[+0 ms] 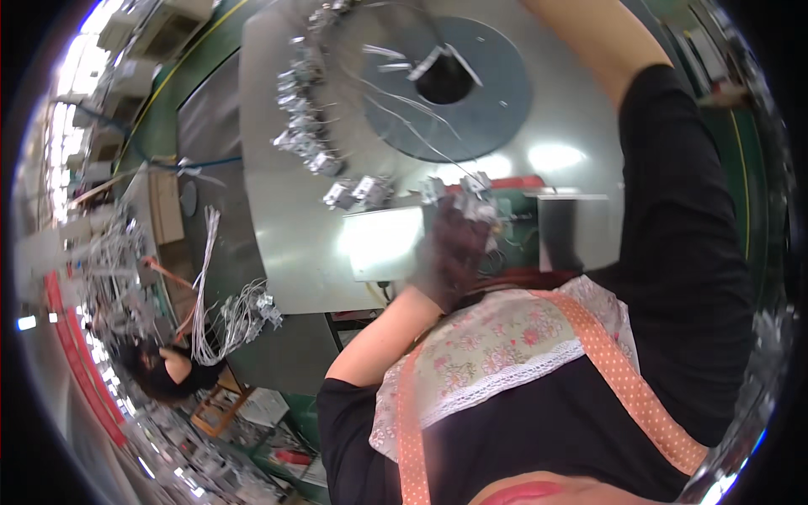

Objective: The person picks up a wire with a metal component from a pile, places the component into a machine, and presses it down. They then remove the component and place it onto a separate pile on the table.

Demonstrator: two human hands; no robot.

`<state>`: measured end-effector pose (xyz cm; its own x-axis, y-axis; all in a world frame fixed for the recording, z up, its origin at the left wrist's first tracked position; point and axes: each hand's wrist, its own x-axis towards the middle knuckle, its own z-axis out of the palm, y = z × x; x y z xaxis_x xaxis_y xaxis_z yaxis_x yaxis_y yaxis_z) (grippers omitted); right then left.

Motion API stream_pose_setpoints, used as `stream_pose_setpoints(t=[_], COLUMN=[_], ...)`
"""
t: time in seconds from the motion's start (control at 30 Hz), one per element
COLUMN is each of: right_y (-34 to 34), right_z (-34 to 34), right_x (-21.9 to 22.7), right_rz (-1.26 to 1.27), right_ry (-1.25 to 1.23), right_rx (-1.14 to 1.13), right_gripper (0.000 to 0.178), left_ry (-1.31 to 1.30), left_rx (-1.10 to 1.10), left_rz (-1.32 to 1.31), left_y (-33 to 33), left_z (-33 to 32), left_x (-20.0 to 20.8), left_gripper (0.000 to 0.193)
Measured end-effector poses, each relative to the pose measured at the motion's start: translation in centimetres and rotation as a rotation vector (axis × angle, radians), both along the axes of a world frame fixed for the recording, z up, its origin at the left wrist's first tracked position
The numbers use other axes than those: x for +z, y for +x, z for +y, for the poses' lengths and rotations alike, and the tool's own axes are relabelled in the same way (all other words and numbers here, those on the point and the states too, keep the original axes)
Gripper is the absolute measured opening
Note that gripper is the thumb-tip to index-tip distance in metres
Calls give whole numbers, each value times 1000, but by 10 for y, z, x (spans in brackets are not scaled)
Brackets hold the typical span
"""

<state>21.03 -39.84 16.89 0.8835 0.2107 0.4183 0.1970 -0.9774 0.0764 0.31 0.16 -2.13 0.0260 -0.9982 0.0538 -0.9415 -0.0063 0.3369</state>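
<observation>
My left hand (454, 248), in a dark glove, is at the near side of the metal table. Its fingers are curled at a small silvery metal part (478, 185) with a thin white wire (412, 126) running from it. A second silvery part (433, 190) sits right beside the fingertips; the hand partly hides both. My right arm (602, 42) reaches far forward over the table, and the hand lies beyond the upper edge of the picture. Ahead of my left hand is a round grey disc (497, 109) with a dark post (446, 77) at its middle.
Several silvery metal parts (307, 118) form a curved row on the left of the table. A bright flat panel (383, 244) lies left of my hand, a box-like device (572, 231) right. Bundled white wires (206, 286) lie on a side bench. Another person (172, 366) is at lower left.
</observation>
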Motion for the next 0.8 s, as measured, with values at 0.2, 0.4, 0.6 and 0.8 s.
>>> stream_pose_setpoints(t=[0.2, 0.4, 0.6, 0.8], right_y=[-63, -68, -94, -170], right_z=[67, 40, 66, 31], right_x=[20, 1, 39, 0], right_rz=[54, -23, 411, 27], right_ry=[116, 167, 241, 377], right_rx=[-427, -499, -863, -591], right_gripper=[47, 49, 51, 67], left_ry=[130, 141, -73, -34], left_rx=[7, 89, -6, -45], left_rz=[-118, -83, -180, -108], left_y=[3, -1, -1, 1], left_z=[1, 3, 1, 1], left_x=[3, -5, 12, 18], left_gripper=[40, 46, 59, 53])
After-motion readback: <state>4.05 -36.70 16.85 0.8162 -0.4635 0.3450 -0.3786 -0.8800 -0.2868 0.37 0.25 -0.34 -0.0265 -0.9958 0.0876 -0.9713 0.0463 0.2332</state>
